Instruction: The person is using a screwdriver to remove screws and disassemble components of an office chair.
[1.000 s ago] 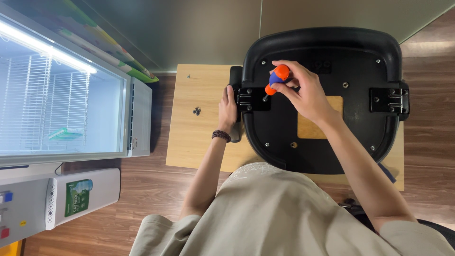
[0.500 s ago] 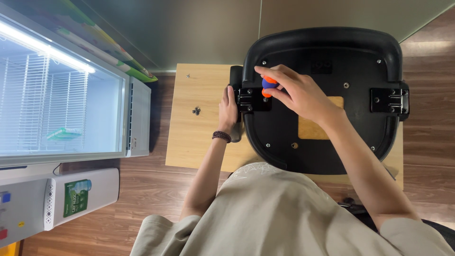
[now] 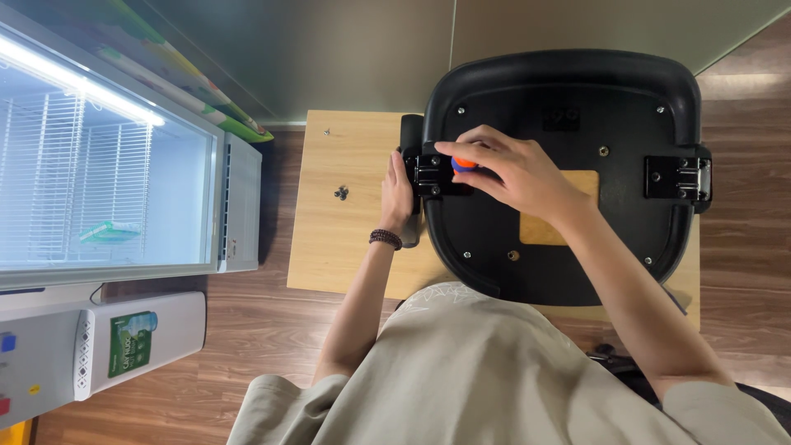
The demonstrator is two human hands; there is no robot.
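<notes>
The right hand (image 3: 515,173) has lowered, closing tighter over the orange-and-blue screwdriver handle (image 3: 464,164). It is driving a screw at the black metal bracket (image 3: 434,173) while the left hand (image 3: 399,198) grips the upturned black plastic chair seat (image 3: 577,99). Next likely needs steady downward turning.

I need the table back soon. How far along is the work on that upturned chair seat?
The right-side bracket already sits on the black seat shell. In hand: the right hand works an orange-handled screwdriver at the left bracket while the left hand steadies it. Loose screws lie unused on the table.
</notes>
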